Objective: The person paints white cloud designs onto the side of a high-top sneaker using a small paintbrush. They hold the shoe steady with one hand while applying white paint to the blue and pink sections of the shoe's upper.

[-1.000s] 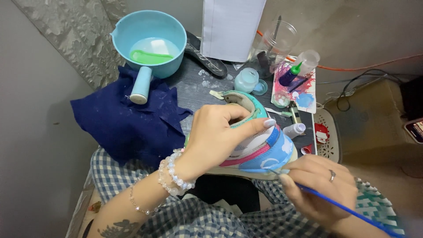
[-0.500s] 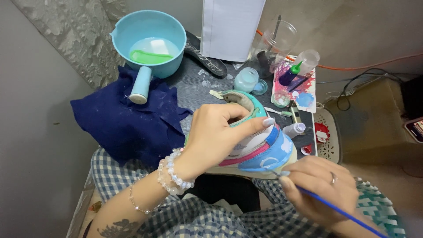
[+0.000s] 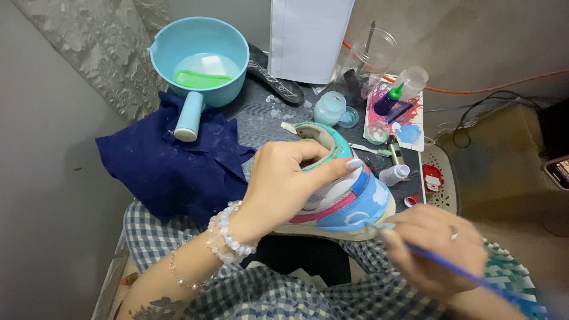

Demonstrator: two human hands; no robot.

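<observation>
Beyond our left hand [image 3: 284,184] a tall white rectangular carton [image 3: 309,37] stands upright, and just right of it a clear plastic cup [image 3: 368,56] holds a tool. Above our right hand [image 3: 435,249] lies a paint-smeared white palette sheet [image 3: 409,121] with a small dark bottle capped in green [image 3: 388,101], and nearer us a small white bottle [image 3: 394,173] lies on its side. Our left hand curls over the collar of a pastel sneaker [image 3: 349,201], thumb stretched across its tongue, gripping it firmly over our lap. Our right hand is closed around a blue-handled brush [image 3: 456,269], its tip touching the sneaker's toe edge. Left of our left hand lie a navy cloth [image 3: 160,166] and a light-blue basin [image 3: 198,56].
</observation>
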